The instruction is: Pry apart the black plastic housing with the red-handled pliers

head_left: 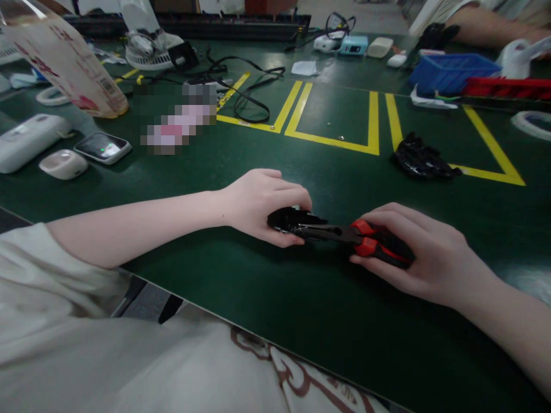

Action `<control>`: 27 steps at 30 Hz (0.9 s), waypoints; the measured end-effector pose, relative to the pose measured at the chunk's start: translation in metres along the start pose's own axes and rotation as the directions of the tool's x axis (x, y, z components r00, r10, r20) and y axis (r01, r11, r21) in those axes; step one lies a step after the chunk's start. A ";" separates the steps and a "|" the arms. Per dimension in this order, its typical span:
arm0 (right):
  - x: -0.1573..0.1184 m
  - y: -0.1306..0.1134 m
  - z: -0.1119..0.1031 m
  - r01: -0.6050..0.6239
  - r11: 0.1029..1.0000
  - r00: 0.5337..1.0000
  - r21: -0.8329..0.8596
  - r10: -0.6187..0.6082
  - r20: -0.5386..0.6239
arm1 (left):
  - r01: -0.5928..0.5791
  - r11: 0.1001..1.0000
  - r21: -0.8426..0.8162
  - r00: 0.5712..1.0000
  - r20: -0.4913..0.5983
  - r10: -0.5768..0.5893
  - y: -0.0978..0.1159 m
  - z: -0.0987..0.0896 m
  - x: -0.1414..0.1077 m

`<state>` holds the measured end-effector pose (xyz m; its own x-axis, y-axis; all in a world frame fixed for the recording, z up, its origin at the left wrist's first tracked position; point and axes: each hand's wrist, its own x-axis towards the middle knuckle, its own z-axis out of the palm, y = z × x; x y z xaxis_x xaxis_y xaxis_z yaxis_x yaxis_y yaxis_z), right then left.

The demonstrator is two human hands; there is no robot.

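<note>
My left hand (269, 206) is closed around a small black part (293, 219), its thumb below and fingers above. The part's exact kind is unclear; it looks dark and ragged along its edge. In my right hand (430, 252) is a pair of pliers (365, 238) with red and black handles, the fingers wrapped round the grips. The long dark jaws point left and reach the black part at my left fingers. Whether the jaws are clamped on it is too blurred to tell. Both hands are just above the green table (327, 321).
A dark crumpled bundle (424, 158) lies on yellow tape at right. Farther back are a blue bin (454, 71), a red tray (512, 89) and another person's arm (482, 28). To the left stand a bottle (69, 63), a small fan (146, 43) and a black cable (253, 106).
</note>
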<state>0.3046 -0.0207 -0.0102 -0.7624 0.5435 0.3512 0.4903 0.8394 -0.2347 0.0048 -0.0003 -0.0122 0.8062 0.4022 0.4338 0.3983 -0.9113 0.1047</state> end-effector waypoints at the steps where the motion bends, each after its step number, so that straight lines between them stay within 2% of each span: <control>1: 0.000 0.000 0.000 -0.001 1.000 1.000 -0.001 0.001 0.001 | -0.001 1.000 -0.002 1.000 -0.005 0.001 0.000 0.000 0.000; 12: -0.003 0.001 0.002 -0.021 1.000 0.999 -0.006 0.021 0.036 | -0.011 1.000 -0.003 1.000 0.021 0.011 0.001 0.000 0.001; 23: -0.001 -0.001 0.002 -0.010 1.000 0.998 -0.028 0.011 0.054 | -0.004 0.999 0.050 0.994 0.111 -0.002 0.002 0.000 0.002; 27: 0.000 -0.002 0.000 0.006 0.999 0.998 -0.049 -0.003 0.061 | -0.036 0.997 0.074 0.995 0.100 0.028 0.002 0.001 0.002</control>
<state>0.3030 -0.0226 -0.0100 -0.7881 0.5396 0.2962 0.5058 0.8419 -0.1879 0.0073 -0.0010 -0.0120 0.8571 0.3830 0.3447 0.4002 -0.9161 0.0227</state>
